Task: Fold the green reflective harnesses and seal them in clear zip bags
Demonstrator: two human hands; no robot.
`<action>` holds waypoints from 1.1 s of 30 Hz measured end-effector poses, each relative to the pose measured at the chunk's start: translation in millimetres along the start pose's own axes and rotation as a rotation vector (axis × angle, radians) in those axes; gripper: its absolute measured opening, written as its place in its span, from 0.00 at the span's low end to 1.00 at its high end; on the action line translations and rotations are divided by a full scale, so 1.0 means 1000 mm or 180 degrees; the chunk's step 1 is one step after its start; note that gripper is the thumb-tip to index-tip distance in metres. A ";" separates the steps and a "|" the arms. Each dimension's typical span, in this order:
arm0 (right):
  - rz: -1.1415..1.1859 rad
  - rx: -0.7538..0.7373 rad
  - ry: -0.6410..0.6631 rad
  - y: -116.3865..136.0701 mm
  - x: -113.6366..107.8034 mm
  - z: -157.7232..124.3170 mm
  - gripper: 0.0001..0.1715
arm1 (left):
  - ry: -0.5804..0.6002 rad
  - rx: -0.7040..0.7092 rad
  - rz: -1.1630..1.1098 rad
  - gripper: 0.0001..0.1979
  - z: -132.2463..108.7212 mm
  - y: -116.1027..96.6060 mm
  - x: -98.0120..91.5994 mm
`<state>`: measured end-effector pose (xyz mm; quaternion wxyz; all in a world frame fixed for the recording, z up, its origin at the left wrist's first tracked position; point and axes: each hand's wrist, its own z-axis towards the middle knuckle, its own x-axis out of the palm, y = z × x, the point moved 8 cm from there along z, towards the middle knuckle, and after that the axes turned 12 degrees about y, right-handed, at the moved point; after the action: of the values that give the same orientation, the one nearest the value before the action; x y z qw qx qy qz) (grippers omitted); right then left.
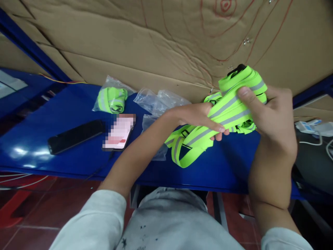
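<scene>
Both hands hold a neon-yellow reflective strap (226,113) with grey stripes, gathered into long flat folds above the blue table. My left hand (199,116) is closed around its middle, the thumb lying across the front. At the upper end my right hand (270,107) grips the folds, thumb on top and fingers behind. A black piece (236,70) shows at the top of the bundle. From the lower end hangs a loose loop (186,158) beside a black buckle (185,133). More neon strap (246,126) lies behind the hands, partly hidden.
Empty clear plastic bags (158,100) lie left of my hands. Farther left are a bagged neon strap (111,99), a phone (119,133) and a long black object (75,137). A cardboard panel (117,38) rises behind the blue table (85,163). White cables (310,140) are at right.
</scene>
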<state>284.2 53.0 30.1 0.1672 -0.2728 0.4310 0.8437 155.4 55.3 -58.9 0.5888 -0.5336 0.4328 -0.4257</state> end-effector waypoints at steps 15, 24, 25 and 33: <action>-0.0414 -0.0435 0.0989 0.007 0.041 0.009 0.23 | -0.0381 0.0134 0.1190 0.08 -0.010 -0.027 -0.012; -0.0623 -0.0255 0.0328 0.010 0.035 0.007 0.23 | -0.0556 0.0057 0.0674 0.16 -0.008 -0.010 -0.022; -0.0585 -0.0222 0.0166 0.008 0.027 0.007 0.22 | -0.0508 -0.0112 0.0635 0.17 -0.008 -0.004 -0.022; -0.0484 -0.0272 -0.0431 -0.004 -0.018 0.006 0.22 | -0.0622 -0.0331 0.0754 0.50 -0.004 0.003 -0.021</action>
<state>298.1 59.4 41.6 0.2478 -0.2540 0.3604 0.8627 146.1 74.5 -61.4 0.6458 -0.5475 0.4548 -0.2764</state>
